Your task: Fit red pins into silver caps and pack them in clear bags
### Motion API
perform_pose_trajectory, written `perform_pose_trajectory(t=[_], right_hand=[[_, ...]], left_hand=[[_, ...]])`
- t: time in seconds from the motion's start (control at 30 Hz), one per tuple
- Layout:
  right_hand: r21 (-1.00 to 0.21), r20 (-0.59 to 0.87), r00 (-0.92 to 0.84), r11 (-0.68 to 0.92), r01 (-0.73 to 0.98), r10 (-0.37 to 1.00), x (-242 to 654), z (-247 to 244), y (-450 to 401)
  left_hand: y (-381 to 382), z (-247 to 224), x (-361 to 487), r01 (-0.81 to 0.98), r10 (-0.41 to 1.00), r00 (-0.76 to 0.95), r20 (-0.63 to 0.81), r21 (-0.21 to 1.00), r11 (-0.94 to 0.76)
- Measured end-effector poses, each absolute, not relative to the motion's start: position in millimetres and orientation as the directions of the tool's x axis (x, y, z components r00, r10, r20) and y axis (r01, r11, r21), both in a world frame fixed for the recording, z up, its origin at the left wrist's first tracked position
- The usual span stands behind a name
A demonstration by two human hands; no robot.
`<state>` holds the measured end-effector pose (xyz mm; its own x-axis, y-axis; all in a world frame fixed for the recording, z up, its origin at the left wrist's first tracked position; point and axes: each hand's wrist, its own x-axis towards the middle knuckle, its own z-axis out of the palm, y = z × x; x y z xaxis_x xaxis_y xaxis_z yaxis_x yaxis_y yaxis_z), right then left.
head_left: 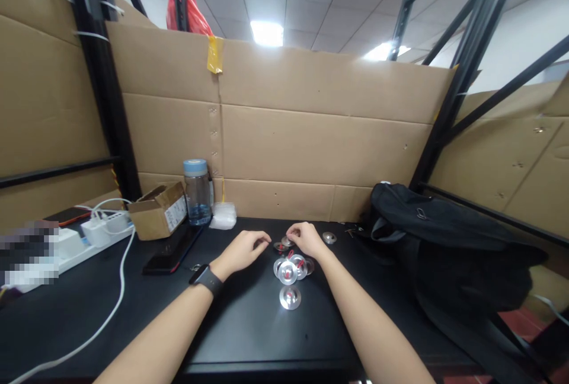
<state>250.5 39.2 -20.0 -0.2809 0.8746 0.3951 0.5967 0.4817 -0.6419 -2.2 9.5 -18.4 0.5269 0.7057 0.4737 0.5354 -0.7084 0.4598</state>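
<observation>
A cluster of small silver cymbal-like metal discs (288, 273) with raised middles and bits of red cord lies on the black table. One single disc (290, 297) sits closer to me, and another disc (329, 237) rests to the right of my right hand. My right hand (306, 237) is closed, thumb and fingers on the edge of a metal disc (287, 242) at the far side of the cluster. Left of it, my left hand (249, 248) is curved, thumb apart from the fingers, with nothing visible in it. A darker disc (280, 247) lies between the two hands.
On the left are a phone (171, 252), an open cardboard box (159, 212), a water bottle (198, 193), a clear plastic packet (223, 216) and a power strip (75, 253) with a white cable (123, 277). A black bag (444, 248) fills the right. Cardboard panels (288, 141) wall the back.
</observation>
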Motion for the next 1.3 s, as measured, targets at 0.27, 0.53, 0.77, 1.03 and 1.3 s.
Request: perform_pose_trajectory(t=[0.27, 0.53, 0.77, 1.03, 1.3], right_hand=[[-0.923, 0.344, -0.241, 0.374, 0.09, 0.908, 216.6, -4.5, 19.1], [-0.935, 0.339, -0.259, 0.355, 0.016, 0.905, 202.2, 4.7, 1.4], [-0.889, 0.346, -0.397, 0.433, 0.152, 0.85, 206.5, -0.5, 2.5], [-0.675, 0.377, -0.289, 0.474, 0.565, 0.88, 240.9, -1.4, 26.8], [-0.383, 0.272, 0.025, 0.085, 0.92, 0.962, 355.1, 1.9, 47.6]], left_hand=[[3.3, -15.3, 7.8, 0.392, 0.735, 0.412, 0.539, 0.623, -0.677], [10.5, -24.6, 14.6, 0.179, 0.787, 0.344, 0.512, 0.787, -0.59], [5.2, -17.7, 10.6, 0.367, 0.724, 0.372, 0.58, 0.625, -0.689], [25.0, -20.3, -18.2, 0.697, 0.758, 0.34, 0.556, 0.392, -0.6], [38.6, -22.7, -47.8, 0.807, 0.802, 0.31, 0.51, 0.305, -0.505]])
